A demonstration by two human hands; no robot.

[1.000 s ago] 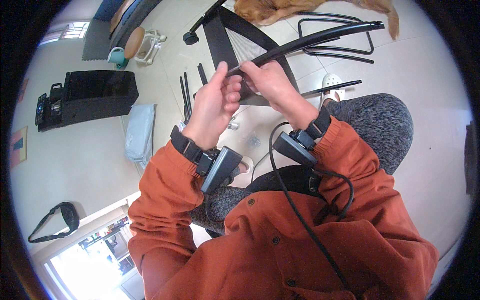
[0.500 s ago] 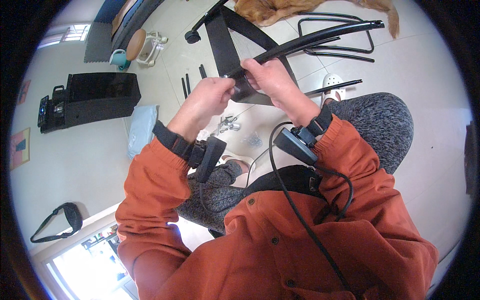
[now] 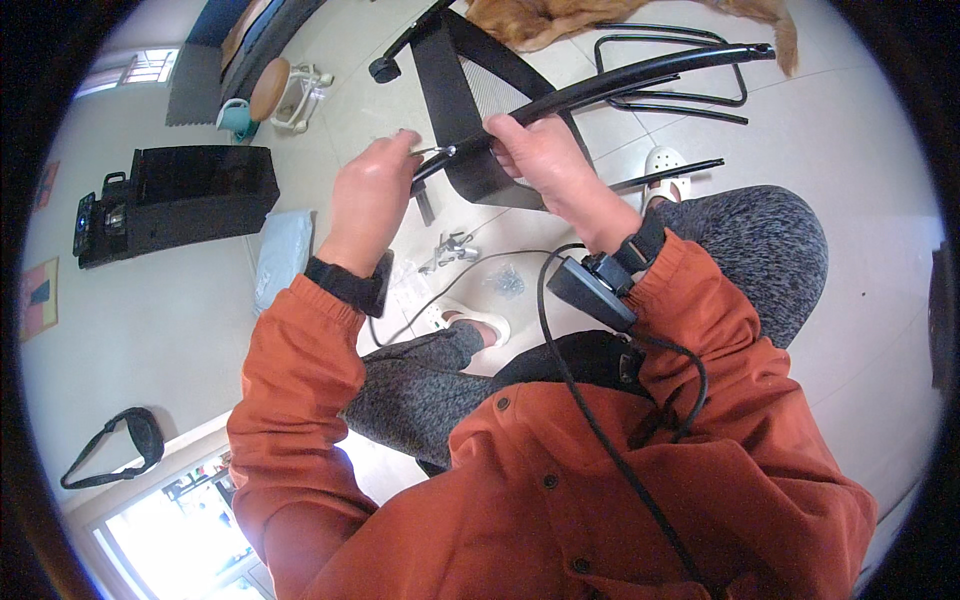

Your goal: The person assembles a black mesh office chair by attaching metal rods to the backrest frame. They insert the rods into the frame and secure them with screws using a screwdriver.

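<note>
My right hand (image 3: 545, 160) is wrapped around a curved black metal tube (image 3: 640, 78), which lies slantwise across a black chair back with a mesh panel (image 3: 490, 90). In my left hand (image 3: 372, 190), the fingers are closed on a thin silver rod that looks like a hex key (image 3: 430, 151). Its far end meets the tube at a small shiny spot, left of my right hand. The fingertips of the left hand are partly hidden.
A bent black tube frame (image 3: 745, 90) lies at the far right, near a tan dog (image 3: 540, 22). Silver metal parts (image 3: 450, 252) and a clear plastic bag (image 3: 503, 282) are on the tiled floor between my feet. To the left stand a black cabinet-like box (image 3: 205, 190) and a pale blue package (image 3: 285, 255).
My left hand has moved left and up, away from beside my right hand, and turned its wrist. The silver rod now shows. My right hand stays on the tube.
</note>
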